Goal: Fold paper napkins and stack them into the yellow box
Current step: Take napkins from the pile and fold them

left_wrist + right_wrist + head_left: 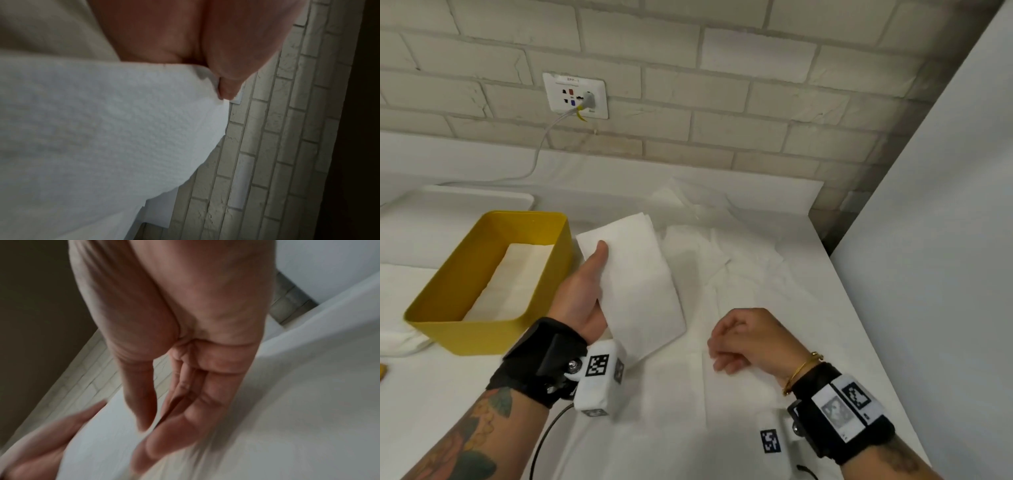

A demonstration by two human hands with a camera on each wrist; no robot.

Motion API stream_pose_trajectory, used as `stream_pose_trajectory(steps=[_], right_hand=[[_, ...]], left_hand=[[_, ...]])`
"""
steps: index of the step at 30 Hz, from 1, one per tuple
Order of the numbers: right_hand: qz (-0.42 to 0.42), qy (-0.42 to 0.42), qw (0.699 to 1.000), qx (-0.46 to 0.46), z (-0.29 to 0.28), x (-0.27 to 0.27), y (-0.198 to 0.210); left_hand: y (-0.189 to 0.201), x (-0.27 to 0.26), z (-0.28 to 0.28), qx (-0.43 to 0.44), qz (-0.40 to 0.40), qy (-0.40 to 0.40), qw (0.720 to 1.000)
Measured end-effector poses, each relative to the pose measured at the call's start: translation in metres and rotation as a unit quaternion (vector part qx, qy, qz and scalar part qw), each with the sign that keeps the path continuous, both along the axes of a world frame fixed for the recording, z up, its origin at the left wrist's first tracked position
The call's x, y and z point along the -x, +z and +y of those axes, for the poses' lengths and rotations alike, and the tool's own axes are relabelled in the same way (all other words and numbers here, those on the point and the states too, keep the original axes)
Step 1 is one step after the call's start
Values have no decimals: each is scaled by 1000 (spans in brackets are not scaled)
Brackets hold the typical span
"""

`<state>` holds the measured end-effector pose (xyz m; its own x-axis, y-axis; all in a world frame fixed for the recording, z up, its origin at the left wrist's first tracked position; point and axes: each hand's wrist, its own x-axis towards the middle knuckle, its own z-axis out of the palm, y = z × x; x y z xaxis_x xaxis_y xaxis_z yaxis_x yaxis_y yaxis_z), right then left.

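A folded white paper napkin (640, 281), a long rectangle, is lifted above the table (808, 260) and tilted, just to the right of the yellow box (448, 308). The left hand (582, 294) holds it along its left edge: the thumb lies on top of the paper, pointing away from the person, and the other fingers are hidden beneath it. In the left wrist view, the napkin (98, 138) fills most of the picture, its dimpled surface visible, with the thumb tip (228, 91) pressed against its edge.

The yellow box is a rectangular, open-topped tub standing on the table to the person's left. 1 flat layer of white folded napkin (513, 281) already lies on its floor. The held napkin is beside the box, not over it.

The right hand (743, 339) hovers low over the table, right of the held napkin and apart from it. Its fingers are loosely curled downward and hold nothing. In the right wrist view, that hand (185, 369) is blurred, its fingers side by side.

More unfolded white napkins (709, 246) lie spread across the table behind and under both hands. Both wrists wear black straps with white camera units. A white brick wall (756, 102) rises behind the table, carrying a socket plate (575, 96) with 1 cable plugged in.
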<state>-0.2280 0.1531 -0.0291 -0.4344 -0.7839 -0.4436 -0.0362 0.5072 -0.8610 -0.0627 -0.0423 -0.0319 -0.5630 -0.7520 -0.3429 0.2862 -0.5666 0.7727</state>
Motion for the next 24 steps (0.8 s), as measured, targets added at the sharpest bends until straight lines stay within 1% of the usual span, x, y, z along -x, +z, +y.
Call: stream_pose_trajectory(steps=[2, 4, 6, 9, 12, 16, 19, 21, 24], right_hand=[[65, -88, 994, 9, 4, 24, 7], [111, -167, 980, 8, 7, 47, 9], [123, -202, 972, -20, 9, 65, 4], [99, -185, 975, -71, 7, 73, -6], [78, -139, 985, -67, -1, 65, -13], [141, -112, 982, -52, -13, 57, -20], [157, -103, 981, -45, -17, 56, -23], [148, -122, 981, -7, -16, 57, -19], [140, -159, 974, 82, -12, 65, -2]], left_hand=[[-3, -3, 1, 1, -7, 10, 1000], [-4, -5, 4, 0, -13, 13, 1000], [-4, -4, 8, 0, -18, 12, 1000], [-3, -4, 12, 10, -29, 10, 999], [0, -4, 16, 15, -36, 6, 999], [1, -6, 18, 12, -40, 6, 999], [3, -9, 21, 13, -39, 10, 999], [3, -10, 21, 14, -37, 16, 999], [5, -13, 20, 15, -35, 24, 999]])
